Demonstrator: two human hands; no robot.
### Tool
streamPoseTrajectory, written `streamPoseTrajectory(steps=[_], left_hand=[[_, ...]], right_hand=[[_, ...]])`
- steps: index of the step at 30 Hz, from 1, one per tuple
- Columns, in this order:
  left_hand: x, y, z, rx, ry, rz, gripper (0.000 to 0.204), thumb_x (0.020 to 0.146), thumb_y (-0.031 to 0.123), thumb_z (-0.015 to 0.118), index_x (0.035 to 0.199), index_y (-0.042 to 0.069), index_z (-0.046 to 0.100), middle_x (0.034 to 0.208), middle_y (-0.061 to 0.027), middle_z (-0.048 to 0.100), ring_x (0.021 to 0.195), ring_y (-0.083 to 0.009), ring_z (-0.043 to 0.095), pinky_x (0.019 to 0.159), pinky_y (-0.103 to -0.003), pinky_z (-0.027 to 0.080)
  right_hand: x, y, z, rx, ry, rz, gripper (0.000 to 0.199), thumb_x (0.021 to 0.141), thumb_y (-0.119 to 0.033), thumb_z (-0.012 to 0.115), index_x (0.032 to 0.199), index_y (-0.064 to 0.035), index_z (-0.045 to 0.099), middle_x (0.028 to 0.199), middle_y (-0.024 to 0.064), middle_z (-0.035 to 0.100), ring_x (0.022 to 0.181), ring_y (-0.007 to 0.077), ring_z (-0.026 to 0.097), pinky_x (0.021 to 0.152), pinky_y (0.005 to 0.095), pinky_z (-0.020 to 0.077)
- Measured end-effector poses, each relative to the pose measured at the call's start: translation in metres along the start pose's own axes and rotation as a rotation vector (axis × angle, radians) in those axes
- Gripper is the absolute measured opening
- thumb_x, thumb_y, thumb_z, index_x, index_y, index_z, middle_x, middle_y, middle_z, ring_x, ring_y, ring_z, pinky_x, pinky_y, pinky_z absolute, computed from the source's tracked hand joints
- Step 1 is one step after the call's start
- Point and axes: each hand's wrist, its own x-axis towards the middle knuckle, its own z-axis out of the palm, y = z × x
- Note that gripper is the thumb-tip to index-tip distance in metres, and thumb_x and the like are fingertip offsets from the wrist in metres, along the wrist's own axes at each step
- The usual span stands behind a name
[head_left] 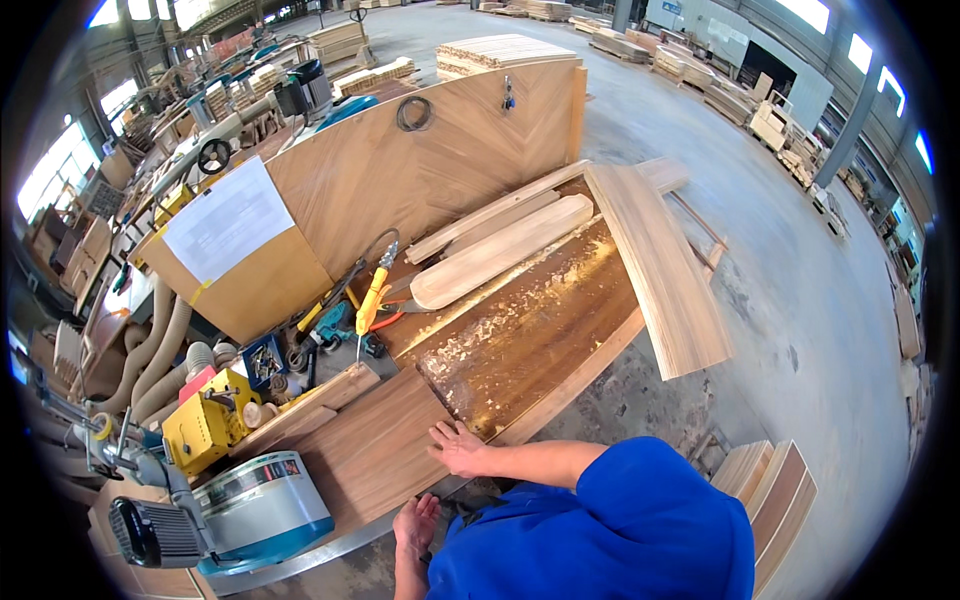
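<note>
A dark brown veneered wooden panel lies flat on the workbench in front of me. My right hand rests palm down on the panel's right corner, fingers spread, holding nothing. Lower down, my left hand lies with its fingertips against the panel's near edge, by the bench's metal rim. My blue sleeve fills the lower right.
A teal and grey power tool and a yellow machine stand to the left of the panel. A yellow-handled air gun and pliers lie behind it. Long pale boards, a wide plank and sawdust cover the bench; an upright plywood board backs it.
</note>
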Motion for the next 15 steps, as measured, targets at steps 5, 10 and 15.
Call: streamPoseTrajectory(steps=[5, 10, 15], left_hand=[[0.016, 0.004, -0.019, -0.075, 0.053, 0.002, 0.029, 0.1, 0.02, 0.044, 0.118, -0.002, 0.047, 0.112, -0.019, 0.062, 0.093, -0.032, 0.063, 0.08, -0.045, 0.053], [0.013, 0.005, -0.026, -0.087, 0.096, 0.046, 0.031, 0.099, 0.021, 0.045, 0.119, -0.002, 0.047, 0.117, -0.0186, 0.06, 0.094, -0.0316, 0.063, 0.082, -0.045, 0.053], [-0.008, 0.007, -0.01, -0.059, 0.163, 0.024, 0.035, 0.099, 0.02, 0.046, 0.125, -0.003, 0.045, 0.12, -0.019, 0.06, 0.096, -0.0314, 0.063, 0.085, -0.046, 0.053]], right_hand=[[-0.006, 0.004, 0.001, 0.006, -0.005, -0.082, 0.063, 0.081, -0.025, 0.065, 0.139, -0.0081, 0.047, 0.152, 0.0238, 0.03, 0.142, 0.0408, 0.027, 0.106, 0.058, 0.0338], [0.009, -0.009, 0.02, 0.012, 0.045, -0.096, 0.057, 0.083, -0.024, 0.061, 0.136, -0.0064, 0.05, 0.151, 0.0243, 0.031, 0.14, 0.0412, 0.031, 0.104, 0.0563, 0.0368], [0.017, -0.032, -0.01, 0.023, -0.019, -0.146, 0.05, 0.083, -0.019, 0.057, 0.131, -0.0032, 0.053, 0.15, 0.0246, 0.034, 0.14, 0.0406, 0.031, 0.101, 0.0537, 0.0383]])
